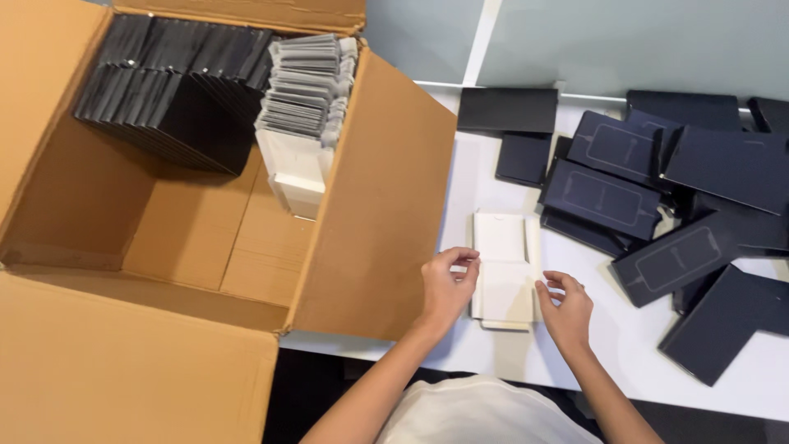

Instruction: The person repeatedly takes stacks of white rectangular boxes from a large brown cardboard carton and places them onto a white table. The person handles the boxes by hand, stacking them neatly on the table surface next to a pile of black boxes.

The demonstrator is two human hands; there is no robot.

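Head view showed left hand (pixel 448 284) and right hand (pixel 565 306), both half-open and empty, flanking the flat white cardboard insert (pixel 503 271), best steadied evenly by its edges.

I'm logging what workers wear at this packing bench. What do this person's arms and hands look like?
Both forearms are bare, no sleeves reaching them, and no gloves. The left hand and right hand are bare; no watch or bracelet shows. A white top covers the torso.

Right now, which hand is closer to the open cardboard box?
Left. The left hand is at the left edge of the white flat carton, right beside the cardboard box flap. The right hand is on the carton's far side, farther from the box.
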